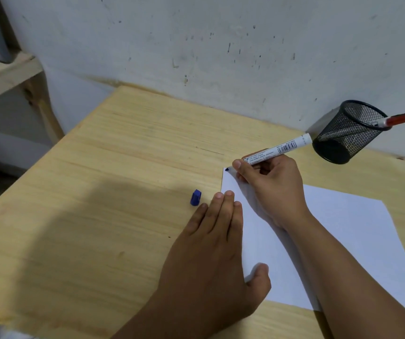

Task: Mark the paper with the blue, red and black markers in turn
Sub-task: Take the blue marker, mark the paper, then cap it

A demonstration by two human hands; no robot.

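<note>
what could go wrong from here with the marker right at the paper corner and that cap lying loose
The blue marker tip sits at the far corner of the paper, so a stroke may run off onto the table. The blue cap lies loose beside the left hand; a nudge could roll it away. The mesh cup with the red marker looks tilted in this view and might tip.

Paper (331, 241) flat on table (98, 192), right of centre; marker (277, 149) tip on paper's far-left corner, in right hand (270, 184); left hand (211, 245) flat across paper's left edge; cap (195, 197) on table just left of paper; mesh cup (345, 133) behind paper by wall, second marker (392, 120) in it.
</note>
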